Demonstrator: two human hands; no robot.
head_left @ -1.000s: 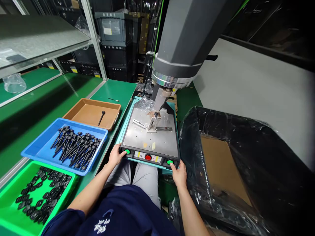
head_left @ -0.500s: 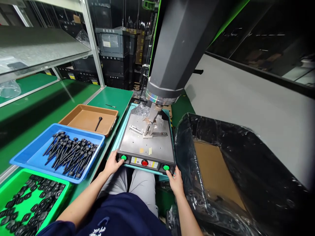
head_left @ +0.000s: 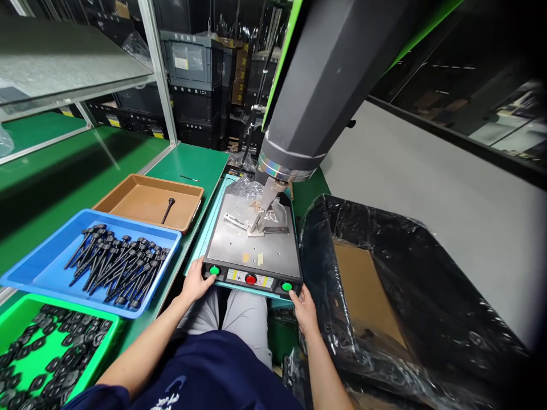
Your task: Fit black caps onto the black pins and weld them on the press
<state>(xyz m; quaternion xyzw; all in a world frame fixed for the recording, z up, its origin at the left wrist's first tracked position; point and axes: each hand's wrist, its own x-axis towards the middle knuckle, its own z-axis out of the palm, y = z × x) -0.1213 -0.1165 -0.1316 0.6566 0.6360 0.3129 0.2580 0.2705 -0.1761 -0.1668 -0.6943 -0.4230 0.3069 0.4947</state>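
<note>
On panel (head_left: 234,277), left button (head_left: 214,270) beside left grip (head_left: 194,283), right button (head_left: 286,286) beside right grip (head_left: 304,307)

The machine's base plate (head_left: 256,242) is brushed, matt metal. The blue tray (head_left: 47,267) is glossy plastic, and the bench (head_left: 188,162) is smooth matt green. The crinkled black bag (head_left: 384,239) at right is shiny plastic film over brown cardboard (head_left: 363,285).

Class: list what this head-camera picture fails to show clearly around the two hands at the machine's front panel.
1. Head view: whether the left hand presses the left green button; the contact is too small to tell.
2. Likewise the right hand and the right green button.
3. The workpiece under the press tip: too small, partly behind the tip.
4. The green tray: cut off by the left and bottom edges.
</note>
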